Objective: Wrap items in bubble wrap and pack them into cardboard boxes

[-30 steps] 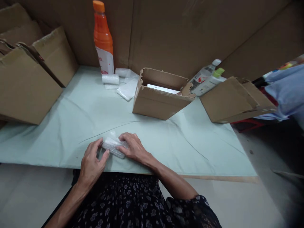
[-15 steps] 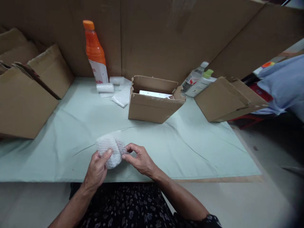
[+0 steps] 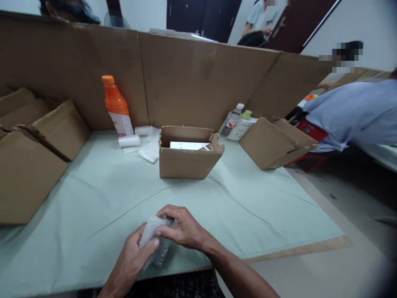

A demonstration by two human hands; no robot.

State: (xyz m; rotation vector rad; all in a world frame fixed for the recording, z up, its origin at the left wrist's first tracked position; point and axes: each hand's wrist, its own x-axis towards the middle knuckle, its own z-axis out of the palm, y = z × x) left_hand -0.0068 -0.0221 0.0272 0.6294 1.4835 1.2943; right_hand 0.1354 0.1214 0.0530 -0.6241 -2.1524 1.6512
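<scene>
A small bundle of bubble wrap (image 3: 159, 253) is held between my two hands above the front of the table. My left hand (image 3: 134, 253) grips its left side, thumb across the front. With fingers over the top and thumb on the near face, my right hand (image 3: 182, 227) grips the upper right of the bundle. Whatever the wrap may contain is hidden. Beyond my hands stands an open cardboard box (image 3: 186, 163), with a white flat item (image 3: 189, 145) showing inside it.
An orange bottle (image 3: 117, 105) stands at the back left, beside bubble wrap rolls (image 3: 129, 141). Cardboard boxes stand at left (image 3: 27, 178) and right (image 3: 268, 142). Near the right box are a clear bottle (image 3: 231, 122) and a green-capped bottle (image 3: 243, 124). A cardboard wall (image 3: 182, 82) closes the back; other people are beyond.
The view has tilted up, showing the room over the cardboard wall. My right hand has moved from the wrap's right edge to over its top, and the bundle is turned.
</scene>
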